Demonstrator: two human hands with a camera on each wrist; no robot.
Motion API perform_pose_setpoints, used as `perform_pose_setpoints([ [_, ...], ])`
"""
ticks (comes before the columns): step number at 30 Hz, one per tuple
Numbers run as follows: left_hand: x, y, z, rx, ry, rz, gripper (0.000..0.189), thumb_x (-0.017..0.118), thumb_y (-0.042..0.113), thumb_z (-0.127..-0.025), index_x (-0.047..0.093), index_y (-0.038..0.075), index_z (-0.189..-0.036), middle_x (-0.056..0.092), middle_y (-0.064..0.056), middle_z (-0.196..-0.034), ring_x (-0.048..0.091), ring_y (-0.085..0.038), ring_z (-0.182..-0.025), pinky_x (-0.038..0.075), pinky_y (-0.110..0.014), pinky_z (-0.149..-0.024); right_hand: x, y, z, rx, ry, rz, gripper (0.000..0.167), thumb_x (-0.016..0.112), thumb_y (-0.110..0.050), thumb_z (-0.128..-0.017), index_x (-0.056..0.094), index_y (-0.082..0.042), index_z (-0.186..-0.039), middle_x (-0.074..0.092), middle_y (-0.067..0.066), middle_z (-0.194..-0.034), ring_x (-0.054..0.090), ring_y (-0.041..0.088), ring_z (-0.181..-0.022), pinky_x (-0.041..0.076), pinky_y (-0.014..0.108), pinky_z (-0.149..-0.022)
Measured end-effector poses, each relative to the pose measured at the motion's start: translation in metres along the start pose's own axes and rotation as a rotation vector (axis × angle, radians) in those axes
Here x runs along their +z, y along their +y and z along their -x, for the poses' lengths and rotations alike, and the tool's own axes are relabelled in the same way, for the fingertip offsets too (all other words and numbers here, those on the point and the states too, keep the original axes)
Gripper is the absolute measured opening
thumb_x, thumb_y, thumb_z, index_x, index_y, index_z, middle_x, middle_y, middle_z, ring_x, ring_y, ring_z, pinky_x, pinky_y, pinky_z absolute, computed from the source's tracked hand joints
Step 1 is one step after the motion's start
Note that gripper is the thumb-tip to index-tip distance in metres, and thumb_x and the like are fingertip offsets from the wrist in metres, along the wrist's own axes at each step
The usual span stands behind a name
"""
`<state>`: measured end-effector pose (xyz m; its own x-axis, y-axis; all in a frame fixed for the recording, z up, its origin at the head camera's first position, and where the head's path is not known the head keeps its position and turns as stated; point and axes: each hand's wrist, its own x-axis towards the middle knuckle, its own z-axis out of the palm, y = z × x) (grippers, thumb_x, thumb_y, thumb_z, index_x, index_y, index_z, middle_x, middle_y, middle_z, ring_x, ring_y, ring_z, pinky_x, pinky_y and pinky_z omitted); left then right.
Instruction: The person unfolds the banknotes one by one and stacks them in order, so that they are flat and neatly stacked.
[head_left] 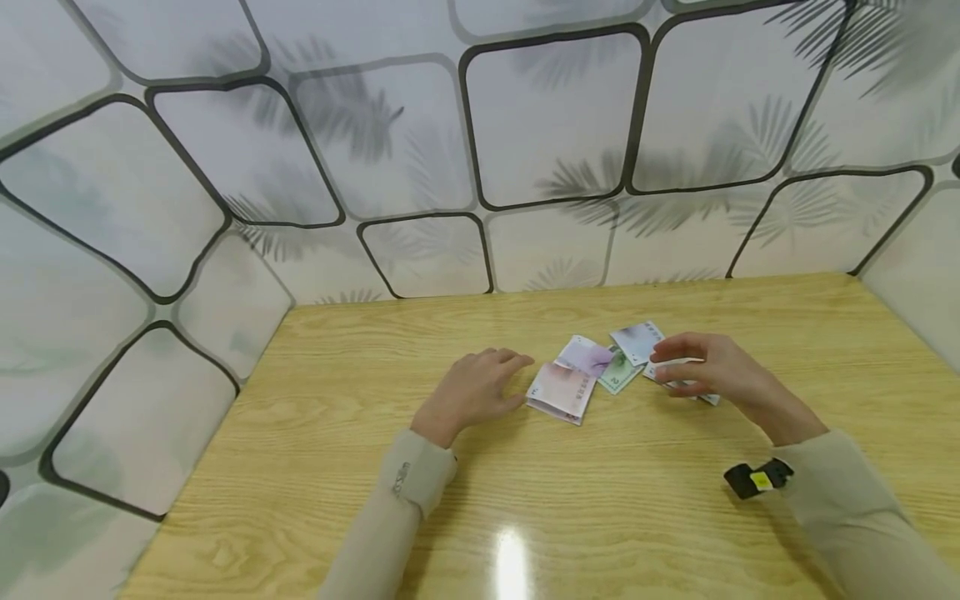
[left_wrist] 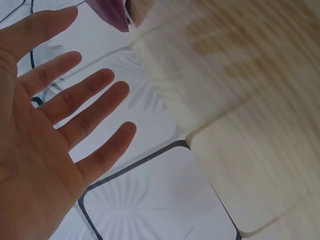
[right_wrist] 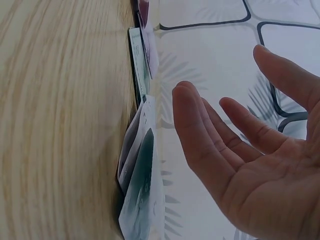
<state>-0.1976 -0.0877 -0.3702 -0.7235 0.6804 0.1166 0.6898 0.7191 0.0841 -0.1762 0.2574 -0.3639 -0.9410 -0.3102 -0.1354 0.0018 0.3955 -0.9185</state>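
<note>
Several paper banknotes lie in a loose overlapping row on the table. At the left end is a folded pinkish note [head_left: 561, 390], overlapping a purple note [head_left: 585, 356]. Beside them a green note [head_left: 619, 372] lies partly under a blue-grey note [head_left: 637, 342]. Just left of the pinkish note is my left hand [head_left: 480, 387]; the left wrist view shows its fingers [left_wrist: 95, 92] spread and the palm bare. My right hand [head_left: 712, 371] hovers over the rightmost notes, hiding part of them, with fingers loosely bent. In the right wrist view folded notes [right_wrist: 137, 180] stand beside that hand, nothing in its palm.
The wooden table [head_left: 337, 467] reaches back to a wall [head_left: 420, 167] patterned with dark-outlined shapes and leaf shadows. A side wall [head_left: 97, 400] borders the table on the left. A black strap with a yellow patch [head_left: 761, 481] sits at the right cuff.
</note>
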Motion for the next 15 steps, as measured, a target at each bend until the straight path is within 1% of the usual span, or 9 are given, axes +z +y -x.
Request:
perform_pose_setpoints([
  [4, 0.000, 0.004, -0.005, 0.017, -0.019, -0.011, 0.050, 0.075, 0.030, -0.094, 0.062, 0.012, -0.138, 0.065, -0.009, -0.133, 0.065, -0.028, -0.115, 0.057, -0.041, -0.091, 0.001, 0.000, -0.001, -0.007, -0.013, -0.038, 0.060, 0.068, -0.010, -0.098, 0.039, 0.017, -0.143, 0.046, 0.035, -0.140, 0.064, 0.008, -0.100, 0.060, 0.038, -0.084],
  [10, 0.002, 0.009, -0.012, 0.055, -0.040, -0.015, 0.050, 0.077, 0.028, -0.092, 0.063, 0.011, -0.137, 0.066, -0.008, -0.132, 0.065, -0.025, -0.114, 0.057, -0.038, -0.091, 0.003, -0.002, 0.000, -0.006, -0.023, -0.051, 0.062, 0.069, -0.010, -0.097, 0.038, 0.017, -0.144, 0.046, 0.035, -0.141, 0.064, 0.010, -0.102, 0.060, 0.039, -0.084],
  [15, 0.003, 0.014, -0.018, 0.054, -0.073, -0.023, 0.048, 0.076, 0.028, -0.093, 0.064, 0.014, -0.137, 0.065, -0.007, -0.132, 0.064, -0.025, -0.116, 0.055, -0.037, -0.094, 0.003, -0.004, 0.000, 0.006, -0.029, -0.033, 0.064, 0.069, -0.013, -0.097, 0.037, 0.016, -0.145, 0.046, 0.034, -0.141, 0.065, 0.019, -0.105, 0.060, 0.038, -0.085],
])
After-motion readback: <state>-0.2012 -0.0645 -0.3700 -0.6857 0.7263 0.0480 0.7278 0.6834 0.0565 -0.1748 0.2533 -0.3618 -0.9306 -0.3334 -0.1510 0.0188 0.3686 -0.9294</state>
